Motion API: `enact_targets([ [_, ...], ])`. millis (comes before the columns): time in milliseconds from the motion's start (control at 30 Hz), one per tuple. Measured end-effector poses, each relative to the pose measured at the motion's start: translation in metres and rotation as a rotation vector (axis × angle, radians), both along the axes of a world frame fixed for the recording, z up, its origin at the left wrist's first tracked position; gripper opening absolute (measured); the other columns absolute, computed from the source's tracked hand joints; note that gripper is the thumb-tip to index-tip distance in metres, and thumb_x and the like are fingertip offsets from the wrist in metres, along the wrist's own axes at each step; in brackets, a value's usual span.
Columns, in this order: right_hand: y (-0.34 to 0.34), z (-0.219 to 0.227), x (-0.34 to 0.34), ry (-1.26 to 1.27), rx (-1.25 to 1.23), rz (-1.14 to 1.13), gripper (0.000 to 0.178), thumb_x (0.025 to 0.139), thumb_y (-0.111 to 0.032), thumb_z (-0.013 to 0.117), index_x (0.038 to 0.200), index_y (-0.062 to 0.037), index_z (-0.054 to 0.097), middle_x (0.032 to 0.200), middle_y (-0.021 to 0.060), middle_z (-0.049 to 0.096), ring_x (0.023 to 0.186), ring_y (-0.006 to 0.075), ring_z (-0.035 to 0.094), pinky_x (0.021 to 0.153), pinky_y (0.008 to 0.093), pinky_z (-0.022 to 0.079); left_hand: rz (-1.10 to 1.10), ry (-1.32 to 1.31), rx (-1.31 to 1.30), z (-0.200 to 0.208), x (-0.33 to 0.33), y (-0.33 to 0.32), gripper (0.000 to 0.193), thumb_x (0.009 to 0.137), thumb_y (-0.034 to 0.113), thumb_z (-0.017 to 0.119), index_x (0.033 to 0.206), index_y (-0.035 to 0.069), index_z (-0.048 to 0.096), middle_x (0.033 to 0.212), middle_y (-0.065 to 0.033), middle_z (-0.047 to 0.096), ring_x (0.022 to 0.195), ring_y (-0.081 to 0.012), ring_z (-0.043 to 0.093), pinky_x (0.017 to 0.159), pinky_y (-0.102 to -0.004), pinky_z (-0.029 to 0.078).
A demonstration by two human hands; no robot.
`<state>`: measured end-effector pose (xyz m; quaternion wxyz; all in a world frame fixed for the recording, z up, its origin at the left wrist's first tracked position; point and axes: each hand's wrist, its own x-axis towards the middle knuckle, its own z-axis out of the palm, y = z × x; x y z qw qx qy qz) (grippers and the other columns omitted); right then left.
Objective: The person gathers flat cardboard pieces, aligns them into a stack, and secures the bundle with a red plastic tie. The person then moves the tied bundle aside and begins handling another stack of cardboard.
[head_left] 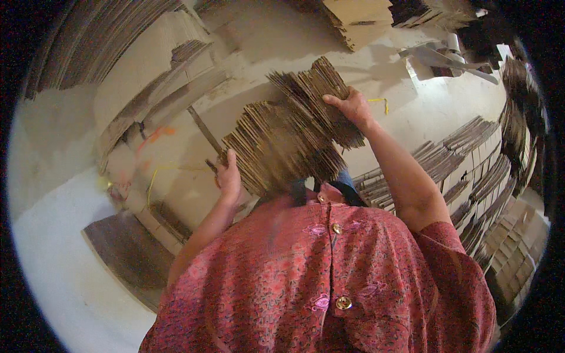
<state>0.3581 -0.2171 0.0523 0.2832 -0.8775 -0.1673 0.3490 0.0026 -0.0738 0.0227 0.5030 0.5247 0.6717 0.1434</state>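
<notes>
A thick bundle of flattened cardboard pieces is held in front of my chest, its many brown edges facing up. It lies in two offset parts, the smaller one sticking out to the far right. My left hand is closed on the bundle's left end, thumb pointing up along it. At the far right end my right hand grips the smaller part, with the thumb lying over its edge. The fingers under both ends are mostly hidden by the cardboard. A narrow cardboard strip shows just beyond my left hand.
Tall stacks of cardboard sheets stand at the far left. Rows of bundled cardboard lie to my right. A brown cardboard sheet rests at the left, and a yellow strap lies beyond my right hand.
</notes>
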Motion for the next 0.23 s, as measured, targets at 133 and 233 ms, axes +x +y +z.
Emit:
enact_targets([
  [133,-0.001,0.002,0.006,0.003,-0.071,0.019,0.071,0.060,-0.057,0.071,0.093,0.0044,0.058,0.084,0.0172,0.063,0.078,0.0232,0.062,0.071,0.0345,0.047,-0.288,0.340,0.323,0.028,0.026,0.000,0.067,0.085,0.039,0.053,0.127,-0.008,0.030,0.132,-0.0251,0.033,0.123,-0.0343,0.033,0.101,-0.0395,0.026],
  [233,0.001,0.014,0.006,-0.022,-0.054,0.088,0.074,0.061,-0.062,0.067,0.095,0.0030,0.059,0.085,0.0191,0.063,0.082,0.0250,0.062,0.077,0.0374,0.045,-0.773,0.245,0.684,0.067,0.078,0.012,0.072,0.081,0.038,0.061,0.133,0.002,0.026,0.138,-0.0175,0.029,0.126,-0.0359,0.027,0.103,-0.0390,0.024],
])
